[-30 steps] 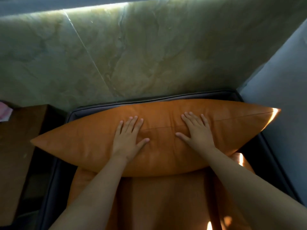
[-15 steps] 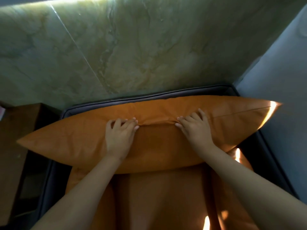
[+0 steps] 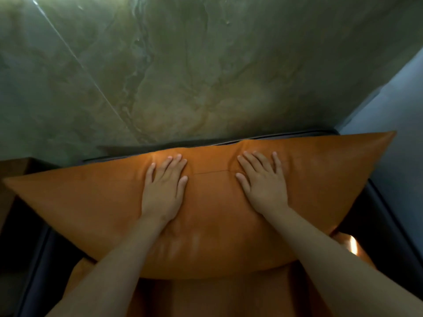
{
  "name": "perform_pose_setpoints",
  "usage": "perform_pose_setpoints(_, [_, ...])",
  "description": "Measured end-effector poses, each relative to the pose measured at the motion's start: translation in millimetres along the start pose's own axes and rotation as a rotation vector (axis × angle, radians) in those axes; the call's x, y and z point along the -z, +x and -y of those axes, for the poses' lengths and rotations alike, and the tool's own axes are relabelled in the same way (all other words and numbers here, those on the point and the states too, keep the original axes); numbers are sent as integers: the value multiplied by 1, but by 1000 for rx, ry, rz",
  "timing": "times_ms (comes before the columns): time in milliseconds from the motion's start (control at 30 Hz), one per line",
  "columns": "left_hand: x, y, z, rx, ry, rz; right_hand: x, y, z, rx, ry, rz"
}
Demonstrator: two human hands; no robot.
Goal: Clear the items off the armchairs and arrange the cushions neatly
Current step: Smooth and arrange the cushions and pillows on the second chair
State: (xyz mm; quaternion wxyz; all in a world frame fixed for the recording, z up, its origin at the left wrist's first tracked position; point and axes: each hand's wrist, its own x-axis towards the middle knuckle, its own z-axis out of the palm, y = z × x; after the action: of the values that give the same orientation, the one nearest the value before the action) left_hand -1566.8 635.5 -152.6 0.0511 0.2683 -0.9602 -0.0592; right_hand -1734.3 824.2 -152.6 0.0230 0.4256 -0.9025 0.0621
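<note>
A large orange leather cushion (image 3: 91, 202) leans against the back of a dark-framed armchair (image 3: 384, 220), its pointed corners reaching past both armrests. My left hand (image 3: 163, 188) lies flat on the cushion's upper middle, fingers spread. My right hand (image 3: 263, 184) lies flat beside it, to the right of the centre seam, fingers also apart. Both palms press on the leather without gripping it. Below the cushion the orange seat cushion (image 3: 217, 298) shows between my forearms.
A greenish marble wall (image 3: 183, 65) rises directly behind the chair. A grey wall (image 3: 393, 115) closes the right side. A brown wooden side table (image 3: 9, 170) stands at the left edge, next to the armrest.
My fingers had bunched at the cushion's top seam half a second ago; now both hands lie flat and spread again. The view has moved closer to the cushion.
</note>
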Motion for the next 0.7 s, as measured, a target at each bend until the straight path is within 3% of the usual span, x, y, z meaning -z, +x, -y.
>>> perform_pose_setpoints(233, [-8,7,-1,-1,11,-6,-13,9,-2,-14,25,-62])
perform_pose_setpoints(300, [2,1,-4,31,-127,-31,-5,-1,-2,-15,21,-60])
perform_pose_setpoints(433, [34,-46,-21,98,-440,-267,9,-62,25,-48,150,-44])
perform_pose_setpoints(700, [32,-192,-31,87,-230,-143,0,-196,112,53,362,35])
